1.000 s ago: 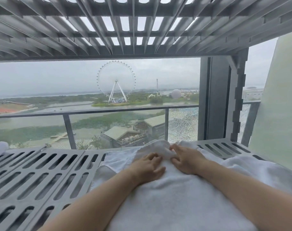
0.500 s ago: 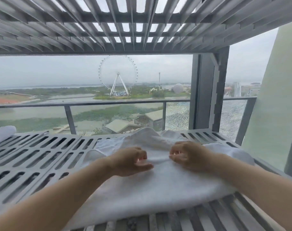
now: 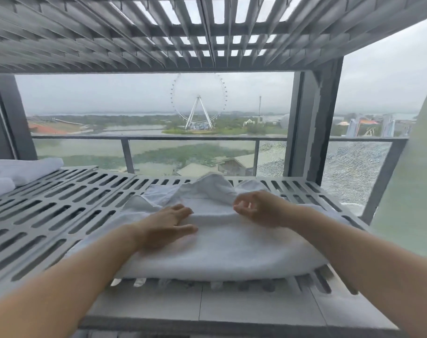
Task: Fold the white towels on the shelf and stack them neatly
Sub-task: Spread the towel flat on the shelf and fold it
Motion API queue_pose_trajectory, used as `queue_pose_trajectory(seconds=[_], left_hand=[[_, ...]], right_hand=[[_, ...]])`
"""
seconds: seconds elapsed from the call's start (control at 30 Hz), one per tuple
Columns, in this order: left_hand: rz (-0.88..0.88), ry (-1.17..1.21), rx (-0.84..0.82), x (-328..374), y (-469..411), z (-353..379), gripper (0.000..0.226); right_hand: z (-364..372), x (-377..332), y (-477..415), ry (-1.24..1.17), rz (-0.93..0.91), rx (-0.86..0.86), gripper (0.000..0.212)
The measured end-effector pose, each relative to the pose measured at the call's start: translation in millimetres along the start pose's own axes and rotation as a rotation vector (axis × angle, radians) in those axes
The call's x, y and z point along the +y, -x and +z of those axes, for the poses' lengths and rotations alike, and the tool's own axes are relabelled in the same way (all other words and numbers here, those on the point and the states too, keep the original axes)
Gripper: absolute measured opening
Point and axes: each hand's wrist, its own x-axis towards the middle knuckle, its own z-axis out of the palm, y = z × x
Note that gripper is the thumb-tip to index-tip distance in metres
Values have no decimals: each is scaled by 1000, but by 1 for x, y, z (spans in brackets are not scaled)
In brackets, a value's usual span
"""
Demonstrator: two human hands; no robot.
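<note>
Head view, one towel centre shelf, left hand flat on it, right hand loosely curled

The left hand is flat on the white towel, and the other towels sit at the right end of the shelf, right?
Not quite. The left hand is flat on the white towel, but the head view shows the other towels at the left end of the shelf.

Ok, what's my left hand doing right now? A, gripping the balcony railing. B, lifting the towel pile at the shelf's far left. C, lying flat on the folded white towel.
C: the left hand lies flat and outstretched on the folded white towel on the slotted shelf.
</note>
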Motion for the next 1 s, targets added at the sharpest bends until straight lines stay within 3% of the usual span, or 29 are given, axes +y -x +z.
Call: queue_pose_trajectory(seconds=[0.17,0.33,0.53,0.73,0.87,1.0], left_hand=[[-48,-54,6,16,-28,-10,48],[-17,-159,174,25,-78,-17,42],[101,-164,358,25,-146,-26,32],[46,-242,137,15,-191,-18,37],[44,-261,99,9,-194,-12,29],[98,-257,204,6,-199,-17,11]], right_hand=[[-5,12,-27,5,28,39,19],[-7,25,-56,42,25,115,34],[-18,52,-99,47,167,173,48],[2,77,-126,203,253,-97,35],[-6,90,-120,339,208,-58,19],[-36,99,-115,517,179,-6,21]])
